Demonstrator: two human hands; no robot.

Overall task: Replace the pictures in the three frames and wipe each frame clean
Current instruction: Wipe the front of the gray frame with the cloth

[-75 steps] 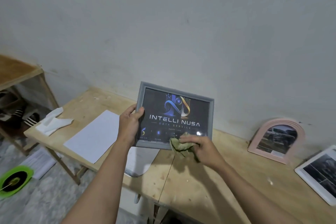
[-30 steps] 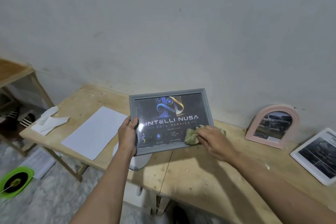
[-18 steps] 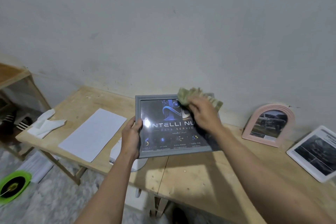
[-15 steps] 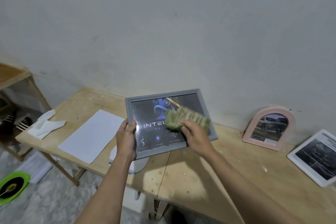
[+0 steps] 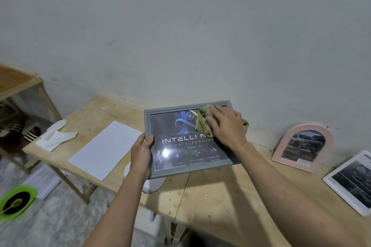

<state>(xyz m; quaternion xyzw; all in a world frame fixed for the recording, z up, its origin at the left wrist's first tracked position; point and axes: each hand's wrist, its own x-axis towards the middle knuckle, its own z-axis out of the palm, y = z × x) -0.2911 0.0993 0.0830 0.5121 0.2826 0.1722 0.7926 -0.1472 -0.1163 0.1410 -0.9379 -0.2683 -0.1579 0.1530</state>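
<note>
The grey frame (image 5: pixel 190 138) is held above the wooden table (image 5: pixel 210 196). The left hand (image 5: pixel 141 155) grips its left edge, thumb on the glass; the right hand (image 5: pixel 225 126), fingers spread flat, presses a cloth (image 5: pixel 202 121) onto its upper right corner.

bare tabletop (image 5: pixel 216 196) before pink frame (image 5: pixel 303 147), white frame (image 5: pixel 350 181).
</note>
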